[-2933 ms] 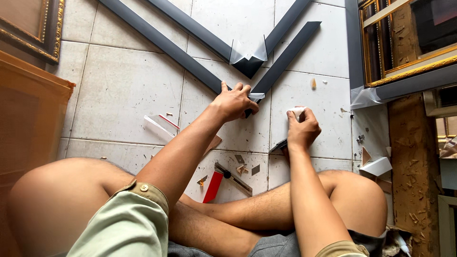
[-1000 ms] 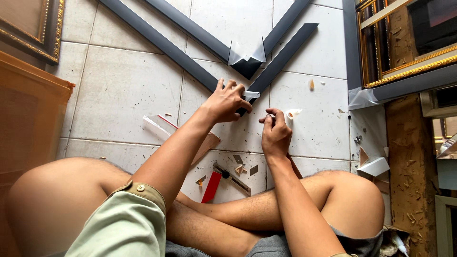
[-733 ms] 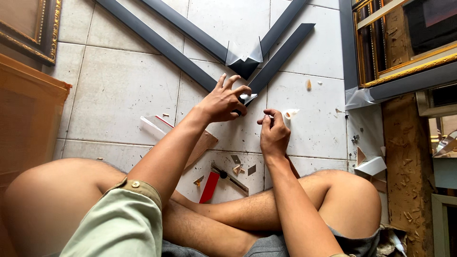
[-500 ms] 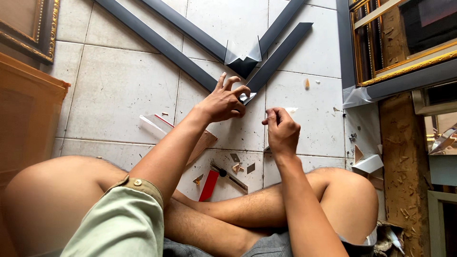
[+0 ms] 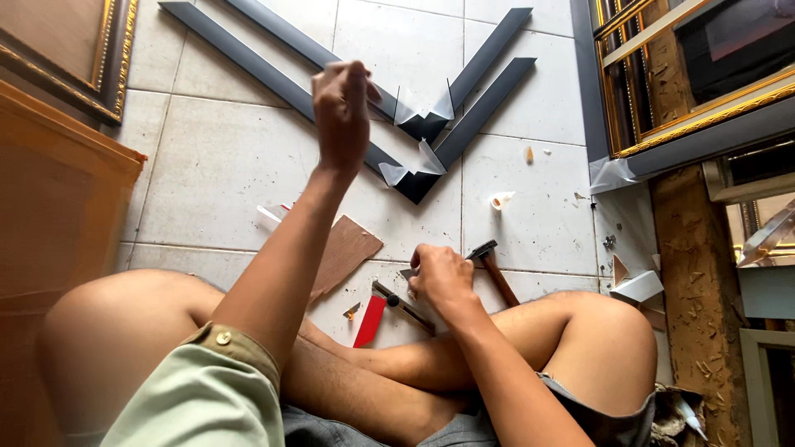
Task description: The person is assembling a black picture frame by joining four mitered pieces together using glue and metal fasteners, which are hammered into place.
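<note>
Your right hand has fingers curled around the head end of the wooden-handled steel hammer lying on the tile floor, head-heavy and rigid so grip mid-handle, while your left hand, raised, pinches something too small to identify.

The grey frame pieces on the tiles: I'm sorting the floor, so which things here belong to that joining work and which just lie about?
In hand:
- grey frame pieces, meeting at a corner
- hammer, by the right hand
- left hand, raised over the corner

Lying about:
- red-handled tool
- brown board scrap
- gold frames
</note>
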